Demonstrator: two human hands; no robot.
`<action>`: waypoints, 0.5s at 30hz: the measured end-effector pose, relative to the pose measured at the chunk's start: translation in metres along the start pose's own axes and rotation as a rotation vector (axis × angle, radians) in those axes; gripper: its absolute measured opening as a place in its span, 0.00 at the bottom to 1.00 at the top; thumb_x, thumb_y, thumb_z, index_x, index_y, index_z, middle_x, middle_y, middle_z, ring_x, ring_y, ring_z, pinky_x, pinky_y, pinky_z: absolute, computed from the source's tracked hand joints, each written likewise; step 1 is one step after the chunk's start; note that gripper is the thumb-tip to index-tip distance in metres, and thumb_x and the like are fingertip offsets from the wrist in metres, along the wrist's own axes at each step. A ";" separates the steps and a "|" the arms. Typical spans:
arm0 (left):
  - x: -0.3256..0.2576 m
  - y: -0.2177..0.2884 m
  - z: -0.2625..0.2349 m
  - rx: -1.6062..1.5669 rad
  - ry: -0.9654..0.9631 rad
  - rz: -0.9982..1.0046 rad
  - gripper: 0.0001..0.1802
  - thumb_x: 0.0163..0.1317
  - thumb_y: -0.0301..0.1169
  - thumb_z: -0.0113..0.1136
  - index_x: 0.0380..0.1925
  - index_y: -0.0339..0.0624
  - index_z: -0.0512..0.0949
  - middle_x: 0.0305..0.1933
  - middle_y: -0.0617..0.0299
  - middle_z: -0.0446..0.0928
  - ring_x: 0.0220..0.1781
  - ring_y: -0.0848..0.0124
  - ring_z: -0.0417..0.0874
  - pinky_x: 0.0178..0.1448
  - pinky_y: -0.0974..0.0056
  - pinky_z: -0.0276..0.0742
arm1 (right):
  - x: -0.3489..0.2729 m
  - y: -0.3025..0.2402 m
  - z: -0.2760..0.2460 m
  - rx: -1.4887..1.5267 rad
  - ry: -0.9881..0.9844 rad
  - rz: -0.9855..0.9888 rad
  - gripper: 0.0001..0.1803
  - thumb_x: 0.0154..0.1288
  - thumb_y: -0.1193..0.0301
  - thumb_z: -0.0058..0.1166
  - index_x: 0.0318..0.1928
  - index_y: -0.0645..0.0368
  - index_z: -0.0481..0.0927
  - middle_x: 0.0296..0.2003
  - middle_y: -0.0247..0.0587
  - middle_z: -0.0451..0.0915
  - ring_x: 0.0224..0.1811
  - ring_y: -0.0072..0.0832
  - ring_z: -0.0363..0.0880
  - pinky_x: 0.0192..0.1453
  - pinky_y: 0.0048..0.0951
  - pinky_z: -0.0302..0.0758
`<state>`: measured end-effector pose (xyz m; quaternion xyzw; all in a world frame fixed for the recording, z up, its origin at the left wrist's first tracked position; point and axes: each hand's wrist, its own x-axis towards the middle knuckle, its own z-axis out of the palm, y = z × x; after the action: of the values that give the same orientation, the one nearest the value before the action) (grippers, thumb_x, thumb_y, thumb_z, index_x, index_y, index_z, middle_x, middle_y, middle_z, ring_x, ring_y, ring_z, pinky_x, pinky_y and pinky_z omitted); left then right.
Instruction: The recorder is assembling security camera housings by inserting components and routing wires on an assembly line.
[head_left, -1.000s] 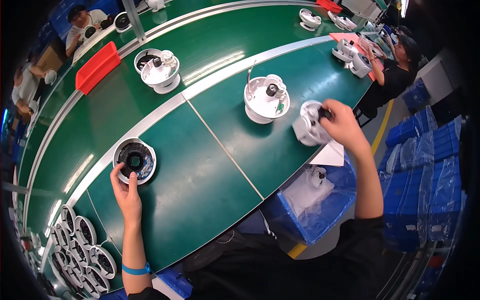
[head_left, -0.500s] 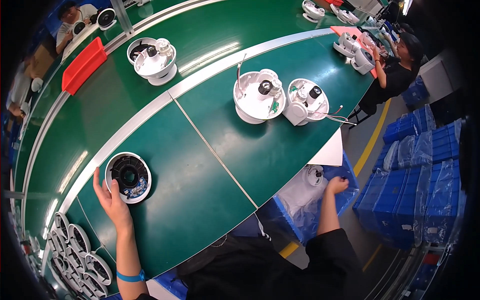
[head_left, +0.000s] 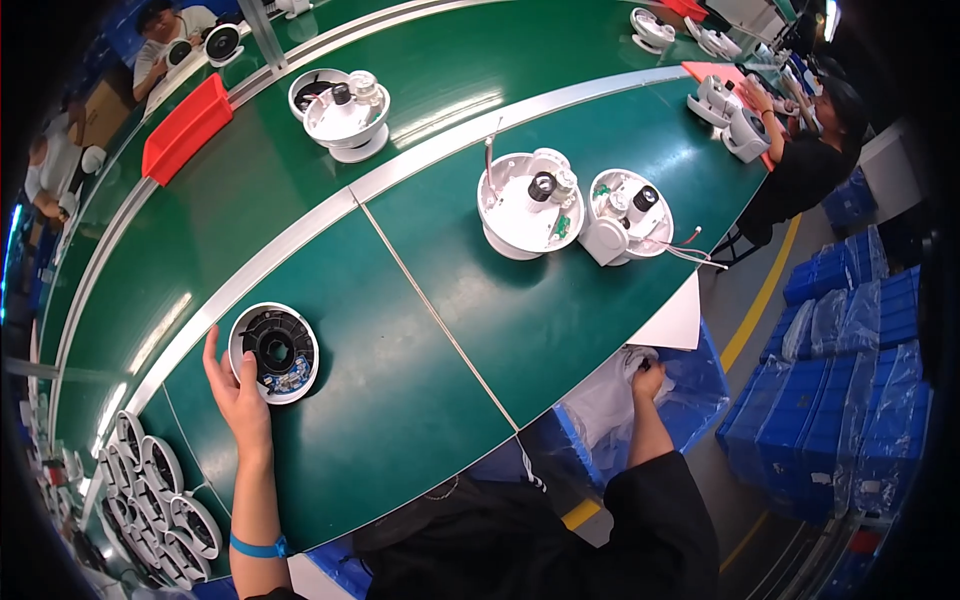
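And there's your left hand (head_left: pixel 240 405), forearm (head_left: pixel 254 500) running nearly straight up into it, index finger (head_left: pixel 212 352) stretched upward, thumb (head_left: pixel 248 370) parted to its right! Well off rightward, your right hand (head_left: pixel 650 381) dips low, fingers bent, tips too small to read, right forearm (head_left: pixel 650 435) just below.

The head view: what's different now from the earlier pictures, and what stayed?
The right hand let go of the smaller white assembly, now resting beside the larger assembly, and moved down in the picture into the blue bin, to a white part. The left hand stayed at the round housing; the larger assembly stayed put.
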<state>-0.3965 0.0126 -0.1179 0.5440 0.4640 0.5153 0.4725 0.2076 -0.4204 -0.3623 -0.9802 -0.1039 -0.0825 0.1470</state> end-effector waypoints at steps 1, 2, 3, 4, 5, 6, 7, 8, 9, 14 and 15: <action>0.000 0.003 0.000 -0.007 0.006 0.001 0.33 0.75 0.22 0.51 0.78 0.39 0.57 0.55 0.53 0.81 0.56 0.70 0.81 0.66 0.66 0.72 | -0.005 -0.002 -0.008 0.000 0.006 -0.008 0.21 0.58 0.78 0.58 0.54 0.60 0.84 0.53 0.59 0.79 0.56 0.57 0.80 0.64 0.48 0.77; -0.001 0.007 -0.006 -0.004 0.008 0.003 0.33 0.75 0.22 0.51 0.78 0.39 0.57 0.54 0.53 0.81 0.56 0.71 0.81 0.65 0.66 0.72 | -0.014 -0.015 -0.017 0.000 -0.039 -0.030 0.21 0.58 0.77 0.58 0.54 0.61 0.84 0.52 0.60 0.79 0.56 0.58 0.80 0.63 0.48 0.77; 0.000 0.010 -0.008 -0.014 -0.002 0.003 0.33 0.74 0.22 0.52 0.78 0.39 0.57 0.54 0.54 0.81 0.55 0.71 0.81 0.65 0.66 0.72 | -0.018 -0.017 -0.026 -0.009 -0.071 -0.044 0.21 0.58 0.76 0.58 0.54 0.62 0.84 0.52 0.60 0.79 0.55 0.58 0.80 0.63 0.49 0.77; 0.000 0.011 -0.012 -0.008 -0.005 -0.002 0.33 0.74 0.21 0.52 0.77 0.39 0.58 0.54 0.55 0.81 0.55 0.72 0.81 0.65 0.66 0.72 | -0.020 -0.018 -0.038 -0.052 -0.116 -0.061 0.19 0.57 0.74 0.59 0.51 0.63 0.84 0.50 0.61 0.80 0.54 0.59 0.80 0.61 0.51 0.77; 0.002 0.012 -0.016 -0.018 0.004 0.000 0.33 0.74 0.21 0.52 0.77 0.39 0.58 0.54 0.55 0.81 0.55 0.72 0.81 0.65 0.66 0.72 | -0.025 -0.021 -0.051 -0.035 -0.093 -0.106 0.16 0.56 0.73 0.59 0.46 0.65 0.84 0.46 0.62 0.81 0.51 0.60 0.81 0.59 0.51 0.78; 0.003 0.013 -0.019 -0.036 -0.007 -0.004 0.33 0.73 0.21 0.52 0.77 0.39 0.58 0.53 0.56 0.81 0.55 0.72 0.80 0.64 0.67 0.72 | -0.030 -0.023 -0.068 -0.022 -0.073 -0.147 0.14 0.54 0.72 0.60 0.41 0.67 0.84 0.41 0.62 0.83 0.48 0.61 0.81 0.56 0.51 0.78; 0.004 0.015 -0.022 -0.047 -0.010 -0.006 0.33 0.73 0.21 0.52 0.77 0.39 0.59 0.53 0.56 0.81 0.55 0.73 0.80 0.64 0.67 0.72 | -0.036 -0.038 -0.092 0.007 -0.123 -0.142 0.13 0.53 0.70 0.62 0.39 0.66 0.84 0.38 0.60 0.84 0.44 0.60 0.83 0.52 0.49 0.78; 0.005 0.016 -0.025 -0.054 -0.002 -0.009 0.33 0.73 0.21 0.52 0.77 0.39 0.59 0.53 0.56 0.81 0.55 0.73 0.80 0.64 0.67 0.72 | -0.041 -0.049 -0.122 -0.012 -0.205 -0.173 0.14 0.53 0.70 0.63 0.38 0.65 0.84 0.37 0.59 0.84 0.42 0.56 0.83 0.49 0.47 0.79; 0.007 0.015 -0.028 -0.055 -0.004 -0.005 0.33 0.73 0.21 0.53 0.77 0.39 0.59 0.52 0.57 0.81 0.54 0.73 0.80 0.63 0.67 0.73 | -0.048 -0.060 -0.155 -0.033 -0.288 -0.205 0.14 0.52 0.69 0.65 0.37 0.65 0.84 0.36 0.57 0.84 0.40 0.53 0.84 0.47 0.44 0.79; 0.010 0.014 -0.049 -0.079 -0.031 -0.001 0.32 0.73 0.21 0.54 0.76 0.39 0.61 0.48 0.60 0.82 0.50 0.75 0.80 0.58 0.70 0.73 | -0.103 -0.186 -0.338 0.277 -0.312 -0.365 0.12 0.53 0.81 0.59 0.40 0.66 0.81 0.27 0.37 0.75 0.26 0.22 0.72 0.32 0.27 0.71; 0.009 0.015 -0.054 -0.085 -0.027 -0.003 0.32 0.73 0.21 0.54 0.76 0.39 0.61 0.48 0.60 0.82 0.50 0.75 0.80 0.58 0.70 0.73 | -0.113 -0.208 -0.362 0.355 -0.292 -0.383 0.12 0.54 0.82 0.58 0.41 0.66 0.80 0.26 0.32 0.73 0.26 0.18 0.69 0.30 0.24 0.67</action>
<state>-0.4497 0.0215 -0.1008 0.5297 0.4362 0.5265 0.5019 0.0034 -0.3568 0.0137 -0.9031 -0.3199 0.0525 0.2815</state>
